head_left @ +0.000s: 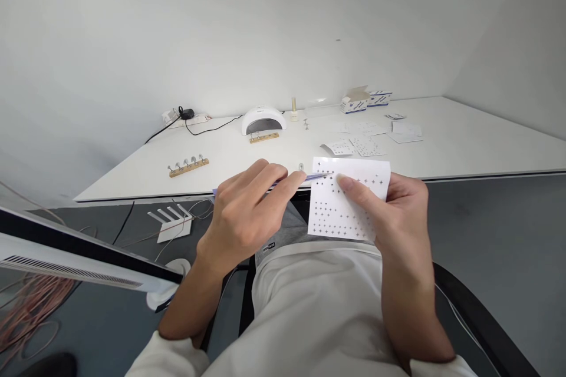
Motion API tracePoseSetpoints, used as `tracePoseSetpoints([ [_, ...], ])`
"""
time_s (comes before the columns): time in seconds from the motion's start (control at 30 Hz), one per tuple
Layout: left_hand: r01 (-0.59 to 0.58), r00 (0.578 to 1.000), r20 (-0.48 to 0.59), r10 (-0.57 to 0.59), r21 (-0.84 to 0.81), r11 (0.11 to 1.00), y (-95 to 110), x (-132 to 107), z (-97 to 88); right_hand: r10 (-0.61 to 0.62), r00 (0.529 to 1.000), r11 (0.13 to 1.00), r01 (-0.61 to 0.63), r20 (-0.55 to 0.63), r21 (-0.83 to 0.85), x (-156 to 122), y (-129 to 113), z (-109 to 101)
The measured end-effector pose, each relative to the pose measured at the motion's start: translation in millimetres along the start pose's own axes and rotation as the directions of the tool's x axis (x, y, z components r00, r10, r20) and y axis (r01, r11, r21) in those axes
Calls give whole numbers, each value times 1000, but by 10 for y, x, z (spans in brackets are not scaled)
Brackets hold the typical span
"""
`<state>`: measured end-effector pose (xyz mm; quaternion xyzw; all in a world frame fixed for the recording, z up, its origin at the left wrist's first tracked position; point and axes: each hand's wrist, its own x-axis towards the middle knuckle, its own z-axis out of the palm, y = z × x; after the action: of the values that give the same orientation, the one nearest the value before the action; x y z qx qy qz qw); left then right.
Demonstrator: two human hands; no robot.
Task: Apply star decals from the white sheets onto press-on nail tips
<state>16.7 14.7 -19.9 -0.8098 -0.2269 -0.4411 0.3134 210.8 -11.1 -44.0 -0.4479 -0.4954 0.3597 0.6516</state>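
Note:
My left hand [250, 212] is closed round a pair of purple tweezers [316, 177]. Their tips touch or hover just over a white sticker sheet [325, 194] printed with rows of small dark stars; I cannot tell whether a sticker is between them. The sheet is in my right hand [391, 212], pinched at its right side with the thumb lying across the front. Just beyond my left fingertips, a small nail-tip stand [301, 167] sits near the front edge of the white table [230, 168].
Two wooden strips [190, 168] [264, 138] carry small stands. At the back are a white nail lamp [264, 120], a slim bottle [294, 109] and small boxes [355, 101]. More sticker sheets [367, 146] lie at the right. Below the table stands a white router [174, 227].

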Motion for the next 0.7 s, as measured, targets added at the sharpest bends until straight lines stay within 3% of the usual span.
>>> tracePoseSetpoints([
  [0.7, 13, 1000, -3, -13, -24, 1000, 11, -11, -35, 19, 999, 1000, -19, -28, 20, -6, 10, 9],
])
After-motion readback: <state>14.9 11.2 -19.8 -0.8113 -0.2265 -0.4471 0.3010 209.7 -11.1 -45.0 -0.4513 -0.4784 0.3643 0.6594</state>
